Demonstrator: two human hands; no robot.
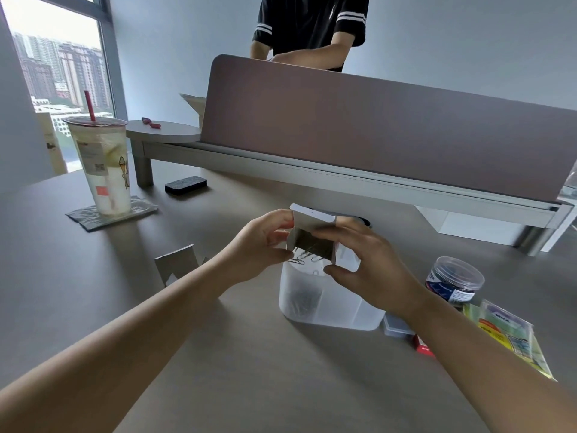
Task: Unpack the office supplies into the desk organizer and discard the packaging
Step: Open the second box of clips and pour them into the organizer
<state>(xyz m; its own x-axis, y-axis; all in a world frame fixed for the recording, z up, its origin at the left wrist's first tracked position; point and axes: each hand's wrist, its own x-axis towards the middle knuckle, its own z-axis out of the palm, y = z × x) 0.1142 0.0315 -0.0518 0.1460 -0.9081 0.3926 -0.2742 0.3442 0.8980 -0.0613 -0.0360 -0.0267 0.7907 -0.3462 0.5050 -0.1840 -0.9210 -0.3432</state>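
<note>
A small grey cardboard paper-clip box (310, 221) is tipped open-end down over the translucent white desk organizer (337, 310). My left hand (259, 245) grips its left side and my right hand (371, 267) grips its right side and flap. Metal paper clips (304, 256) spill from the box mouth, and a dark pile of clips lies in the organizer's left compartment (301, 300). The organizer stands on the brown desk just below both hands.
An opened cardboard piece (176, 264) lies left of the organizer. A clear round tub of binder clips (454, 281), a sticky-note packet (505, 332) and a red box (421, 346) sit to the right. An iced drink (101, 165), a black eraser (185, 185), a divider screen (374, 132), and a person behind it.
</note>
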